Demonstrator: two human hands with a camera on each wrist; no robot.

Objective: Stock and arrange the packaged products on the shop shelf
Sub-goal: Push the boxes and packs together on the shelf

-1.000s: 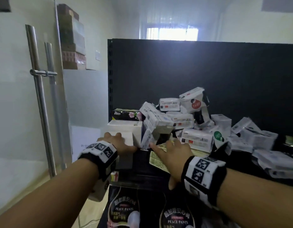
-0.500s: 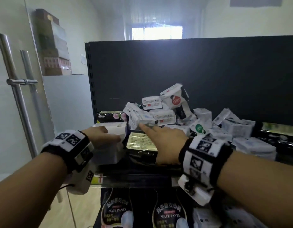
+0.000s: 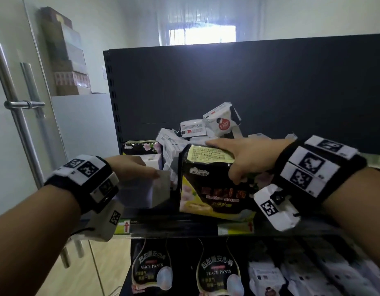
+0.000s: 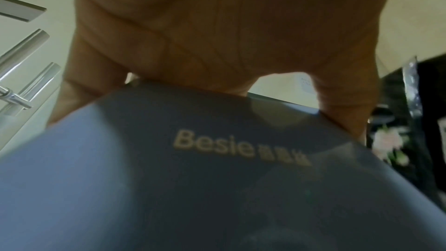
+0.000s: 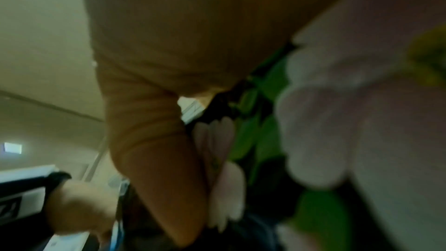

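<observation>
On the shelf's left end stands a white box (image 3: 146,191), printed "Besie" in the left wrist view (image 4: 217,178). My left hand (image 3: 137,169) holds it from above, fingers and thumb curled over its top edges (image 4: 217,45). Beside it, a black pack with pink flowers (image 3: 214,189) stands upright near the shelf's front edge. My right hand (image 3: 233,159) grips its top, fingers over the yellow label and thumb pressed on the front (image 5: 169,140). The floral print (image 5: 337,121) fills the right wrist view.
A loose pile of white packs (image 3: 195,131) lies behind, against the black back panel (image 3: 248,82). Another black floral pack (image 3: 142,146) sits at the back left. "Peace Pants" packs (image 3: 152,268) fill the lower shelf. A glass door with steel handles (image 3: 16,107) stands left.
My right hand has tipped the black floral pack up from lying flat to standing and drawn it toward the shelf front. My left hand stays on the white box.
</observation>
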